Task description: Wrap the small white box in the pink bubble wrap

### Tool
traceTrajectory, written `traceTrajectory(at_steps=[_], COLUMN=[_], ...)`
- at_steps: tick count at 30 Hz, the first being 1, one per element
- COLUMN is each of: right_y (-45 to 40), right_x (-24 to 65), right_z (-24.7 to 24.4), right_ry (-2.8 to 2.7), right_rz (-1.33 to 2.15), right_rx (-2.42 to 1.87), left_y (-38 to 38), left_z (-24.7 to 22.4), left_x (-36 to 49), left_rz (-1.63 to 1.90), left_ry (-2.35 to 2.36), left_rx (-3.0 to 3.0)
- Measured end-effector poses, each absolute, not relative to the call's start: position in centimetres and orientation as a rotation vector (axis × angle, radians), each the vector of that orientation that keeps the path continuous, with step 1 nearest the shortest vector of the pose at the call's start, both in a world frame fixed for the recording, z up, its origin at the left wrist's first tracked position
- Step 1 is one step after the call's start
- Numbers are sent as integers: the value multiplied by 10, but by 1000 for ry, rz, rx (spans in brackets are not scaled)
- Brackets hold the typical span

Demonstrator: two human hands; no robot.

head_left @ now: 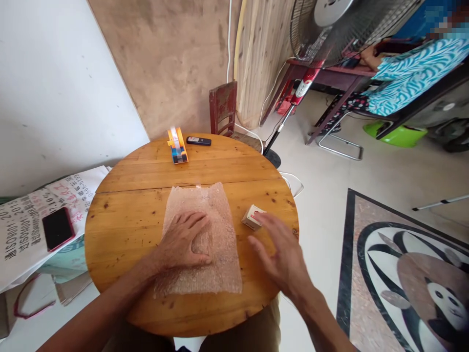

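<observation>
The left hand lies flat, fingers spread, pressing on the bubble wrap sheet spread on the round wooden table; the right hand hovers open, holding nothing, fingertips just beside the small box near the sheet's right edge; a tape dispenser and remote sit at the far edge.

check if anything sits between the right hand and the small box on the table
Nothing visible does. The right hand hovers open just beside the small box, with only bare table between them.
</observation>
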State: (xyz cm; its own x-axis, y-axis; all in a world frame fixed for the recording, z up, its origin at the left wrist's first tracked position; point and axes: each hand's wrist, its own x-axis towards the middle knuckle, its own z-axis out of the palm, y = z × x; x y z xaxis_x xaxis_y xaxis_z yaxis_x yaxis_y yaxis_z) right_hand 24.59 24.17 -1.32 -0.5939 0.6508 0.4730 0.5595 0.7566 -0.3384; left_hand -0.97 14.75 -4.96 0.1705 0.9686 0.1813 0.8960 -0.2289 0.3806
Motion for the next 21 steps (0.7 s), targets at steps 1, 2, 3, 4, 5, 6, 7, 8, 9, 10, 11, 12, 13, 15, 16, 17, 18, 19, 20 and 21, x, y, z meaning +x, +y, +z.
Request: traceTrajectory(at_steps=[1, 2, 3, 4, 5, 6, 7, 8, 9, 10, 11, 12, 13, 15, 16, 17, 18, 19, 20, 21], right_y=[231, 223, 218, 216, 217, 221, 226, 232, 238, 242, 245, 247, 248, 248, 248, 248, 249, 249, 250, 251], right_x=[236, 225, 213, 202, 192, 185, 179, 176, 175, 176, 177, 179, 180, 181, 181, 179, 178, 176, 175, 174], right_z=[-8, -5, -4, -6, -9, -13, -19, -25, -30, -35, -39, -42, -43, -44, -44, -43, -43, -42, -42, -41], right_ry=[-2410, -2468, -2525, -2578, -2636, -2694, -2742, -2777, -2800, -2813, -2822, -2828, -2835, -2842, -2843, -2843, -2843, -2843, -2841, -2837], right_rz=[292, 379, 441, 481, 501, 505, 493, 470, 442, 413, 386, 365, 350, 334, 334, 339, 349, 358, 364, 367], right_rx=[-782, -676, -600, -562, -559, -581, -631, -693, -749, -792, -817, -824, -822, -823, -826, -829, -831, -829, -824, -816], left_y=[147, 147, 147, 147, 147, 147, 147, 146, 145, 144, 143, 142, 142, 142, 142, 143, 144, 145, 145, 144], left_z=[-51, -52, -53, -54, -55, -55, -55, -54, -53, -51, -50, -48, -48, -47, -48, -49, -50, -51, -52, -52], left_x=[-10, -10, -9, -9, -9, -9, -9, -10, -13, -16, -20, -25, -31, -42, -47, -51, -54, -56, -57, -56], left_rz=[594, 612, 628, 640, 644, 637, 617, 585, 546, 505, 469, 440, 418, 381, 364, 347, 333, 325, 322, 326], left_ry=[1822, 1825, 1830, 1834, 1839, 1841, 1838, 1835, 1837, 1846, 1860, 1879, 1892, 1901, 1899, 1896, 1894, 1895, 1899, 1906], left_rx=[2258, 2262, 2265, 2266, 2264, 2261, 2259, 2258, 2254, 2247, 2239, 2229, 2221, 2216, 2217, 2218, 2220, 2223, 2229, 2238])
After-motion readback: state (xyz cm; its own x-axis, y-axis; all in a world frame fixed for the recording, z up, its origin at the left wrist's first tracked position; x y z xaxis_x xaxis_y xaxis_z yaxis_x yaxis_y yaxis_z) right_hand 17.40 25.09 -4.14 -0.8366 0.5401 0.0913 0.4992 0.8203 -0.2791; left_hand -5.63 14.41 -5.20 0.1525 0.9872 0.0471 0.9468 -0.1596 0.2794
